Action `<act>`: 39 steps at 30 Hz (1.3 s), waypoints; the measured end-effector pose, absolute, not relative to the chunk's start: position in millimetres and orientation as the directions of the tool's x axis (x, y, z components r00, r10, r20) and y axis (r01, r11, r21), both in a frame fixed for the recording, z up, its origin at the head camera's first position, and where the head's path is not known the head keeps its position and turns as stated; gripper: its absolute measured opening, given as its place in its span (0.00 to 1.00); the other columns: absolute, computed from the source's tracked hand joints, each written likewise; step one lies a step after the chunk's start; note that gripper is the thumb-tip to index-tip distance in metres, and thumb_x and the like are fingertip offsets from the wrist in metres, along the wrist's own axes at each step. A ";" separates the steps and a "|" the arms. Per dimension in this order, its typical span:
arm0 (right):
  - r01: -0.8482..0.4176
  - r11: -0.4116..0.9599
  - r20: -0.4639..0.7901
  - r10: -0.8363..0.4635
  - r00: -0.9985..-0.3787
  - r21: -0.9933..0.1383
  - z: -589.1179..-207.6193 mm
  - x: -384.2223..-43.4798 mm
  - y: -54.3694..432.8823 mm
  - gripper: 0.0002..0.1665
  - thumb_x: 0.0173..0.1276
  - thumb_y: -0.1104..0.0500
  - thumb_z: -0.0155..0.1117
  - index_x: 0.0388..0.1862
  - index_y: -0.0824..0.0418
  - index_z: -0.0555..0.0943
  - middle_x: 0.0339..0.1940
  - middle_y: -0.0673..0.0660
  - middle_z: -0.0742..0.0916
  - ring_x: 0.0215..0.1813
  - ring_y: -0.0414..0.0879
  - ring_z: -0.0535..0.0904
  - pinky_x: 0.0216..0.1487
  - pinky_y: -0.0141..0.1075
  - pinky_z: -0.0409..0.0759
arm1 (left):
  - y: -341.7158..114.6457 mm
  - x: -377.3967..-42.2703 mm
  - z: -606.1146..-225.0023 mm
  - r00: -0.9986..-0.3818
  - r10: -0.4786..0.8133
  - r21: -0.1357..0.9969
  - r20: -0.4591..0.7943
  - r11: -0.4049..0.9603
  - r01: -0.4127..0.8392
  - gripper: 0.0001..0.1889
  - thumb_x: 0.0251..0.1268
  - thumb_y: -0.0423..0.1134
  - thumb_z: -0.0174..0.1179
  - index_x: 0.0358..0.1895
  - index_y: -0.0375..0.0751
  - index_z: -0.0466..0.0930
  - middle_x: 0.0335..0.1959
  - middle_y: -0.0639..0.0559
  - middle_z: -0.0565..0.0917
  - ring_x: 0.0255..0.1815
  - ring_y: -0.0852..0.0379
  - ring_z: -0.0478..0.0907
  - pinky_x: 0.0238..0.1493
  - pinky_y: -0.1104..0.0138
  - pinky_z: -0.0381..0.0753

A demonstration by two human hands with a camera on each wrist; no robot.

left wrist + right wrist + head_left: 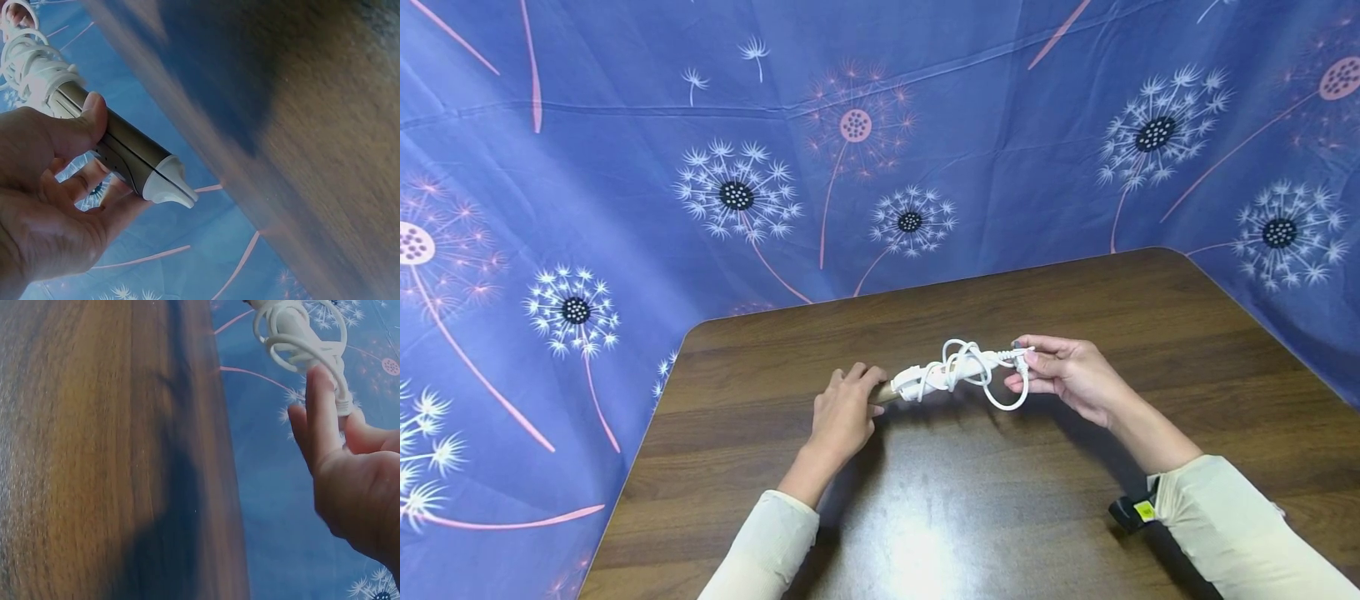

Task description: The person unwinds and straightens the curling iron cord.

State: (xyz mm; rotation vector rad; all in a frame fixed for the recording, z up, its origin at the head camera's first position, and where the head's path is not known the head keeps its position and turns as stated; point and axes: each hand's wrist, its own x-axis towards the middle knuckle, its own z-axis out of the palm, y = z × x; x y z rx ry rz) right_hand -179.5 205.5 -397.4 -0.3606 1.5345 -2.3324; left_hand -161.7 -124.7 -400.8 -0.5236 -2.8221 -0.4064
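A hair straightener (917, 383) with a white handle and a bronze barrel is held level above the table, its white cord (1006, 407) wound loosely around the handle. My left hand (844, 412) grips the barrel. In the left wrist view the thumb lies along the bronze barrel (134, 144), whose white split tip (170, 182) sticks out past the fingers. At the other end, my right hand (1075, 375) pinches the cord end near the handle's tail. The right wrist view shows the ribbed cord end (344, 407) between its fingers; fingers partly hide what lies there.
Below is a brown wood-grain table (737, 467) with rounded far corners. A blue cloth (625, 208) with a dandelion print hangs behind it and at the sides. A black device (1127, 513) with a yellow label sits at the right sleeve's cuff.
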 end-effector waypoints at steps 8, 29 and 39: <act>0.137 -0.345 0.025 -0.425 -0.905 -0.929 -398.0 -179.4 203.5 0.13 0.75 0.67 0.47 0.55 0.70 0.64 0.41 0.63 0.82 0.37 0.56 0.86 0.44 0.42 0.83 | -124.3 -161.5 -400.7 -0.916 0.296 0.229 0.272 0.904 0.361 0.25 0.44 0.32 0.75 0.48 0.54 0.78 0.44 0.56 0.80 0.34 0.51 0.72 0.18 0.62 0.69; 0.066 -0.599 0.156 -0.312 -0.937 -0.798 -403.6 -181.4 199.8 0.13 0.74 0.71 0.45 0.41 0.67 0.79 0.35 0.61 0.85 0.36 0.54 0.87 0.41 0.40 0.83 | -122.4 -161.4 -393.5 -0.920 0.277 0.238 0.277 0.908 0.345 0.25 0.45 0.32 0.74 0.50 0.52 0.78 0.44 0.55 0.80 0.34 0.50 0.72 0.17 0.61 0.70; 0.046 -0.629 0.155 -0.262 -0.953 -0.776 -399.7 -179.2 197.6 0.11 0.74 0.70 0.47 0.39 0.69 0.79 0.34 0.62 0.85 0.36 0.54 0.86 0.43 0.42 0.83 | -119.3 -161.1 -393.2 -0.917 0.273 0.238 0.291 0.908 0.346 0.26 0.45 0.32 0.74 0.50 0.54 0.77 0.43 0.55 0.80 0.35 0.49 0.73 0.18 0.60 0.71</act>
